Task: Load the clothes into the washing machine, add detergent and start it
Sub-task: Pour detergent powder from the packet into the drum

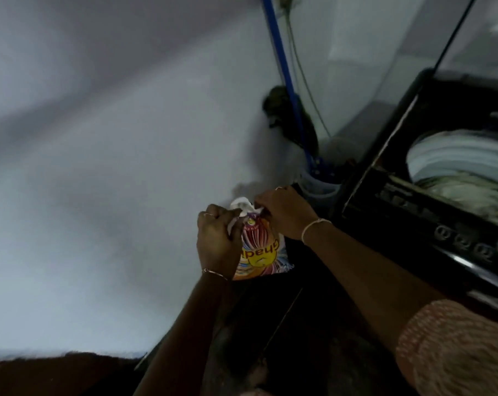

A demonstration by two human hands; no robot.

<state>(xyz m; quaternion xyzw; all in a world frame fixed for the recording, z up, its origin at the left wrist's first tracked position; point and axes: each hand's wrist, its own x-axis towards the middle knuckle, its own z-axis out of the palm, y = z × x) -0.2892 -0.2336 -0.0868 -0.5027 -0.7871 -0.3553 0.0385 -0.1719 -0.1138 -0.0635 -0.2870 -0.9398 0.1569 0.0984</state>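
Pale wall (99,167) in dim light; blue pole (282,67) leaning in the corner.

A home laundry corner: top-loading washing machine (430,195) against plain wall (113,167), mop (285,90).

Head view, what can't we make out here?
Head view: mouth of the colourful plastic detergent packet, covered by left hand and right hand; open or sealed unclear.
Head view: pale drum contents of black washing machine, motion-blurred, cut by right edge.
Head view: round panel buttons, labels blurred.
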